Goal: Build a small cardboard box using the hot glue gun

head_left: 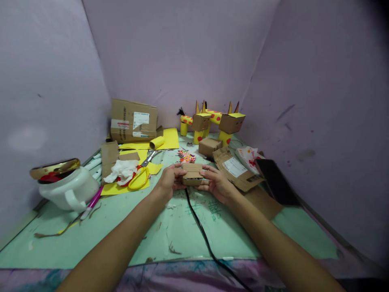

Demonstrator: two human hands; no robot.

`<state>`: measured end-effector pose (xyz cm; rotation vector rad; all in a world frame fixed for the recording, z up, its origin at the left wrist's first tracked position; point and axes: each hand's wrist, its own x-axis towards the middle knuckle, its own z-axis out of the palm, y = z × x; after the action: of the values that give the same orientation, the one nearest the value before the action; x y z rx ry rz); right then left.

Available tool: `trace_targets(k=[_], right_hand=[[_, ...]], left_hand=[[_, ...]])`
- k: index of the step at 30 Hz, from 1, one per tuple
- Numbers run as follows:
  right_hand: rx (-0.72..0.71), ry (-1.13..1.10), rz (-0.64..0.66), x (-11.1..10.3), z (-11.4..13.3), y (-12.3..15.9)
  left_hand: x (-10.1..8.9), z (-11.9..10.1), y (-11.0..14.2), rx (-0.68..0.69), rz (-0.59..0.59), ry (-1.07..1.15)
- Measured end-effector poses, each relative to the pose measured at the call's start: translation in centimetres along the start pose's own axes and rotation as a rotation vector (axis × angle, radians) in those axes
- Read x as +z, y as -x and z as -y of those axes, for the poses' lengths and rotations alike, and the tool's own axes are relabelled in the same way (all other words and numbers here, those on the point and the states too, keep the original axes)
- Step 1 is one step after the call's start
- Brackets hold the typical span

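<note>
A small brown cardboard box (pixel 192 173) sits between both my hands above the green mat (pixel 182 227). My left hand (pixel 169 180) grips its left side with curled fingers. My right hand (pixel 216 182) holds its right side, thumb over the top. Just behind the box lies a small piece of red-dotted patterned paper (pixel 186 156). Yellow-handled scissors (pixel 140 175) rest on yellow paper (pixel 127 184) to the left of my left hand, beside a crumpled white tissue (pixel 123 170).
Two cardboard giraffe figures (pixel 212 121) stand at the back. A large cardboard box (pixel 133 121), a yellow tube (pixel 157 142), a second small box (pixel 209 147), flattened cardboard (pixel 235 168), a dark phone (pixel 276 180), a white jug (pixel 68 188), a pink pen (pixel 92 201) and a black cable (pixel 200 227) surround the mat.
</note>
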<state>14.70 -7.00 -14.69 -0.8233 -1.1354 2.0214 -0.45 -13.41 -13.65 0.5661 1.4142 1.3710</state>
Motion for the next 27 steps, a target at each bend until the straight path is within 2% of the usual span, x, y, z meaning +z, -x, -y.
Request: trace_targets(k=[5,13,21,27], right_hand=[[-0.006,-0.003,-0.020,-0.1,0.0,0.0],[-0.007,0.000,-0.022,-0.2,-0.1,-0.2],[-0.030,0.029,-0.037,0.3,-0.4,0.1],[-0.049,0.033,-0.052,0.2,-0.6,0.0]], left_hand=[[0.1,0.1,0.1,0.011,0.023,-0.004],[-1.2,-1.1,0.0,-0.047,0.202,-0.033],[-0.8,0.0,-0.6,-0.010,0.097,-0.116],[-0.5,0.0,-0.6,0.018,0.057,-0.126]])
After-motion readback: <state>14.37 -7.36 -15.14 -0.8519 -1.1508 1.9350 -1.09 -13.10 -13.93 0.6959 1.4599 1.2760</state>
